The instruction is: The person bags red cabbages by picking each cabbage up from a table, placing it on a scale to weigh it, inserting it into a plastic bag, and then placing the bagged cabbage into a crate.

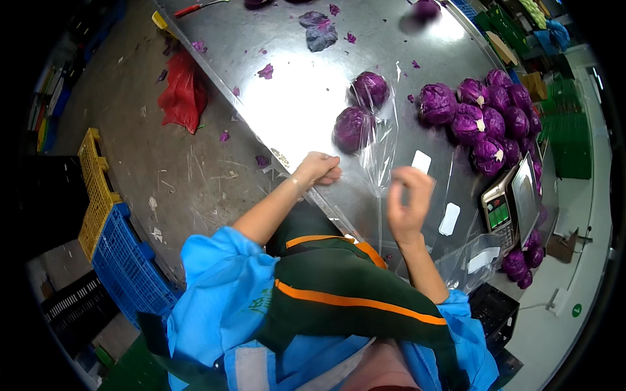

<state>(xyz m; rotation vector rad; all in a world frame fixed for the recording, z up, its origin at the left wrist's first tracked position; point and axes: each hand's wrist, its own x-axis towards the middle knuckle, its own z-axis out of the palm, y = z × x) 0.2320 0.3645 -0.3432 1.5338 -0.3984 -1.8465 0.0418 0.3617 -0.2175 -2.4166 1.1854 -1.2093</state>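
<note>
Two red cabbages, the far one (370,88) and the near one (351,128), lie on the metal table (288,124) before me. A clear plastic bag (382,154) covers at least part of them, its loose film trailing toward me. My left hand (320,168) is over the table edge with fingers curled, left of the film. Blurred by motion, my right hand (411,200) hovers right of the film with thumb and fingers bent close together. Whether either hand pinches the transparent film cannot be made out. White labels, one farther (421,161) and one nearer (449,219), sit by my right hand.
A pile of red cabbages (489,117) is at the right, beside a digital scale (499,212). More clear bags (467,266) are nearer me. Cabbage leaves (319,32) and a red-handled tool (188,10) lie farther off. Left on the floor are a red sack (183,93) and plastic pallets (129,264).
</note>
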